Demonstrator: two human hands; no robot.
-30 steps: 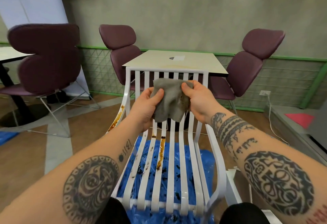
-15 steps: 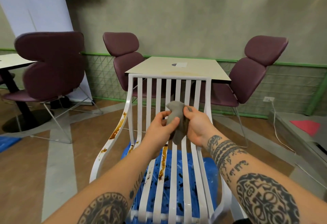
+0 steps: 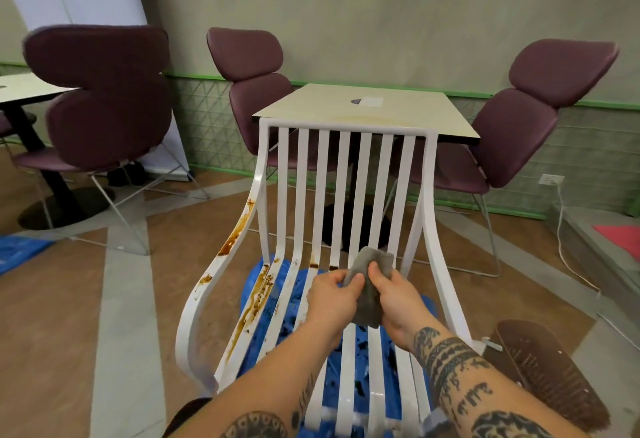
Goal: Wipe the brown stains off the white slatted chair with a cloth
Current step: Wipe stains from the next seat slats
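The white slatted chair (image 3: 349, 174) stands in front of me, its back toward a table. Brown stains (image 3: 239, 226) run down its left armrest, and more brown streaks (image 3: 254, 302) cover the left seat slats. A bunched grey cloth (image 3: 370, 282) is held over the middle of the seat. My left hand (image 3: 330, 299) pinches the cloth's left side and my right hand (image 3: 398, 302) grips its right side, so both hands are shut on it. Whether the cloth touches the slats cannot be told.
Blue plastic sheeting (image 3: 294, 327) lies on the wooden floor under the chair. A beige table (image 3: 367, 108) and three purple chairs (image 3: 104, 98) stand behind. A brown brush-like object (image 3: 547, 368) sits at lower right. A white cable (image 3: 568, 247) hangs from a wall socket.
Both hands have brought the cloth down from the backrest to the seat slats and bunched it smaller. The view has tilted, showing more of the stained left armrest.
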